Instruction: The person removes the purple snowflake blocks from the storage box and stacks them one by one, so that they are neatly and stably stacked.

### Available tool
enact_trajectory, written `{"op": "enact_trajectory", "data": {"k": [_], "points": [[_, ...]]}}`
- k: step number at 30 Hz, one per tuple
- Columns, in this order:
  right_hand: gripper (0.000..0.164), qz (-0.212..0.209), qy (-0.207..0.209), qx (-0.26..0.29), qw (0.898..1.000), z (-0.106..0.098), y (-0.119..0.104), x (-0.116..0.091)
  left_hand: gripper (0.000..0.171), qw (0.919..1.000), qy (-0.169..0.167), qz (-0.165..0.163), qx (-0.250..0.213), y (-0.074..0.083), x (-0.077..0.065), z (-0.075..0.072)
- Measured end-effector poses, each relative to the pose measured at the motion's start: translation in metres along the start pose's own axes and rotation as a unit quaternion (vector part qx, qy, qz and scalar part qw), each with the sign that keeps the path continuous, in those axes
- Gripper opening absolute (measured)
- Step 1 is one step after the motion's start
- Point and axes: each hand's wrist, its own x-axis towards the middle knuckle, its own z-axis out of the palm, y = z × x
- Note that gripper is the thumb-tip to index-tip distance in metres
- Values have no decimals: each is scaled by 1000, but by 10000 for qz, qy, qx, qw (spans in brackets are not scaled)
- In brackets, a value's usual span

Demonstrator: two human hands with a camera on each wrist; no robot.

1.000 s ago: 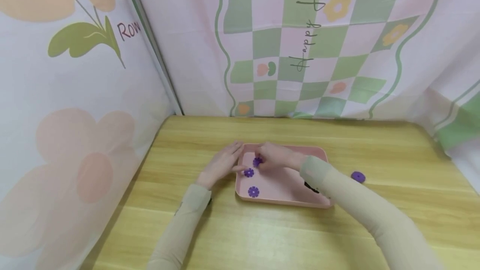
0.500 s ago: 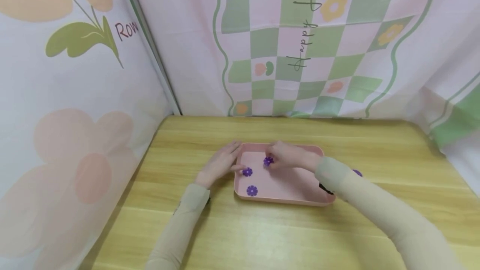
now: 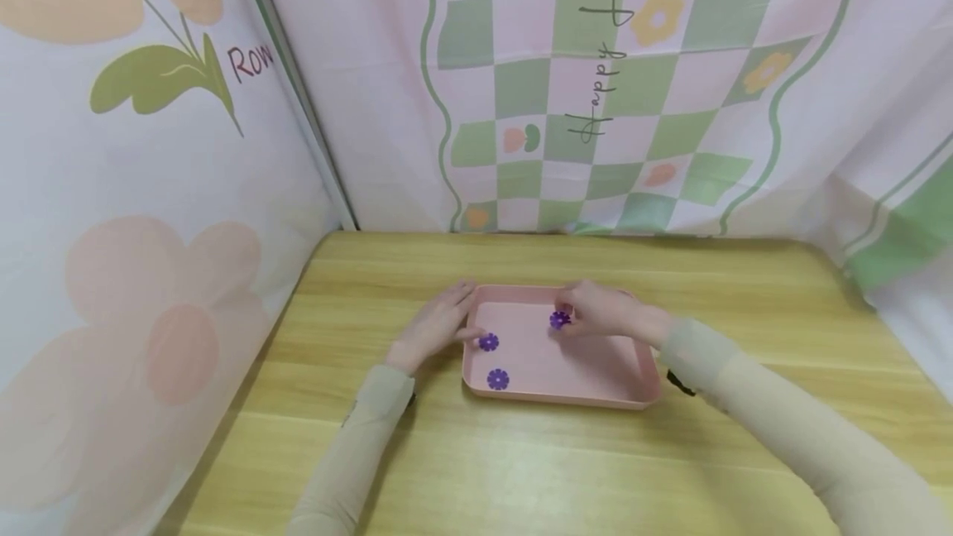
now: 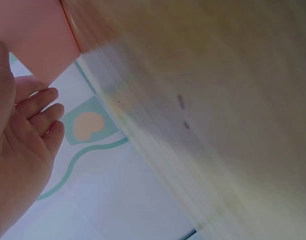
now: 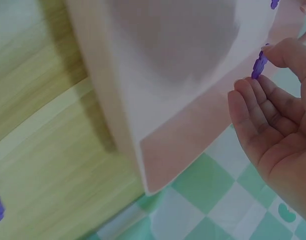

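Purple notched disc (image 3: 560, 320): pinched in the right hand (image 3: 601, 309), thumb against fingertips, over the far side of the pink tray (image 3: 551, 364). It's slid rightward since a second ago; I read that as mid-reposition, not placed. Matching disc (image 3: 488, 342) sits by the left hand's (image 3: 432, 329) thumb, fingers relaxed along that edge. Second disc (image 3: 497, 380), near-left corner. Desk (image 3: 521, 470) under all.

Before you, wood-grain table (image 3: 454, 470). Beyond its far edge, checkered cloth (image 3: 573, 106), green and pale, with yellow flower (image 3: 646, 21) and lettering "Happy" (image 3: 594, 98). On your left, white cloth (image 3: 149, 172) with pink flower (image 3: 149, 337), green leaves (image 3: 164, 79), lettering "Row" (image 3: 251, 62). Narrow strip (image 3: 299, 89) between cloths.
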Motion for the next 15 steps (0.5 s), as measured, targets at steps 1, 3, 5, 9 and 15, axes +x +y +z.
{"op": "enact_trajectory", "data": {"k": [1, 3, 5, 9, 15], "points": [[21, 33, 21, 66, 10000, -1, 1, -3, 84, 10000, 3, 4, 5, 0, 0, 0], [21, 72, 84, 170, 9998, -3, 4, -8, 84, 10000, -9, 3, 16, 0, 0, 1], [18, 88, 139, 223, 9996, -5, 8, -13, 84, 10000, -20, -1, 13, 0, 0, 1], [14, 209, 165, 195, 9995, -12, 14, -24, 84, 10000, -34, -21, -43, 1, 0, 0], [13, 406, 321, 177, 9985, -21, 20, -42, 83, 9998, -100, -105, -104, 3, -1, -1]]}}
